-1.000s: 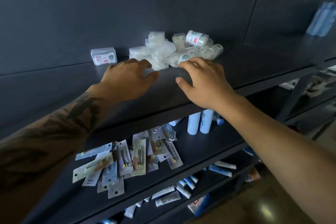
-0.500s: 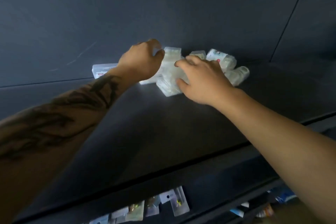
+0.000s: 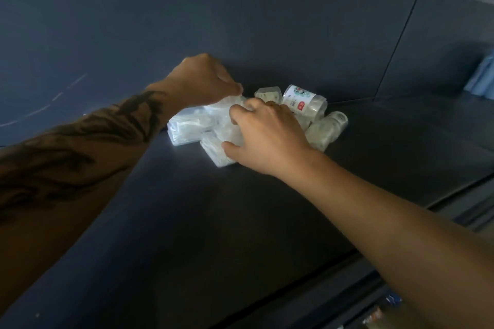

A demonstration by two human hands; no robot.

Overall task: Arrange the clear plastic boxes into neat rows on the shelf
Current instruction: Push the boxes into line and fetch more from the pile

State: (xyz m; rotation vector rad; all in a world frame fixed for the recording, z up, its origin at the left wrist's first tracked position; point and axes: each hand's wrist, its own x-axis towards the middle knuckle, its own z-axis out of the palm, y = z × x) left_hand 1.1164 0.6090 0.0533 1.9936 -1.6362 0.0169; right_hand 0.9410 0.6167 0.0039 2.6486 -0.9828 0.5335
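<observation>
With both my left hand (image 3: 203, 80) and right hand (image 3: 267, 136) pinching clear plastic boxes (image 3: 187, 128) heaped on the shelf (image 3: 240, 222), the round labelled tub (image 3: 302, 100) may roll off if nudged.

— Where are the clear plastic boxes (image 3: 191, 125)?
— Heaped in a loose pile at the centre of the frame, on the dark shelf (image 3: 240, 222) near its back wall.
— In rows?
— No. They lie jumbled, some flat, some tilted against each other. A flat one juts out at the front; a labelled cylindrical container (image 3: 303, 101) lies on its side at the pile's right.
</observation>
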